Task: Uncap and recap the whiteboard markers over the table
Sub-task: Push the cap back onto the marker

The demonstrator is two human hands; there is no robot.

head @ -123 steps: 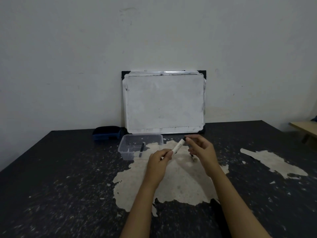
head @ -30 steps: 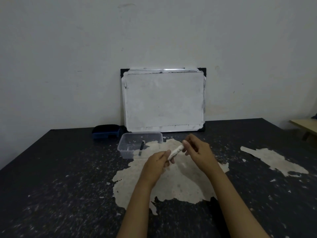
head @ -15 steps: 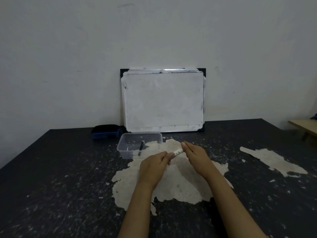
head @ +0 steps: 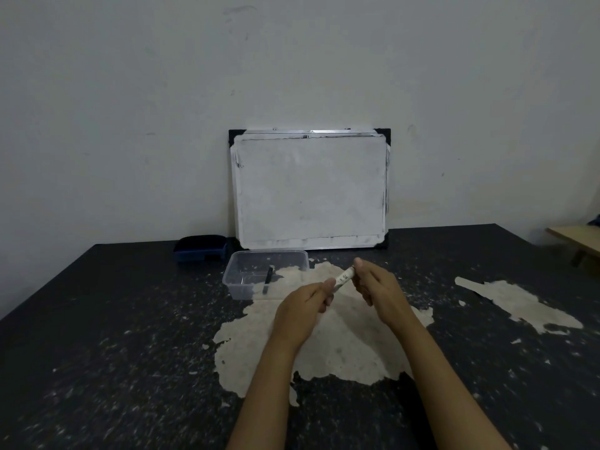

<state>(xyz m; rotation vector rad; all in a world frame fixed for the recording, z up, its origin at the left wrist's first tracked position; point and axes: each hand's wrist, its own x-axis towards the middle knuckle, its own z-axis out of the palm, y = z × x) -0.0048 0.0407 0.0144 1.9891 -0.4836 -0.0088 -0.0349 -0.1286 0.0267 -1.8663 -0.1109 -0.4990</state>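
Over the scuffed black table (head: 97, 336) I see my left hand (head: 302, 306) gripping the white marker (head: 343, 279) barrel, my right hand (head: 376, 287) pinching its far end.

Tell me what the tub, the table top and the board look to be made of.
Tub: clear, thin plastic, slightly glossy; the table and a dark marker inside show through its walls.
Table: dark coating, flaked off in big patches that bare a pale, matte layer, perhaps wood or fibreboard.
Board: smooth white writing surface, smudged grey, with a thin shiny metal-looking frame and black corner caps, probably plastic.
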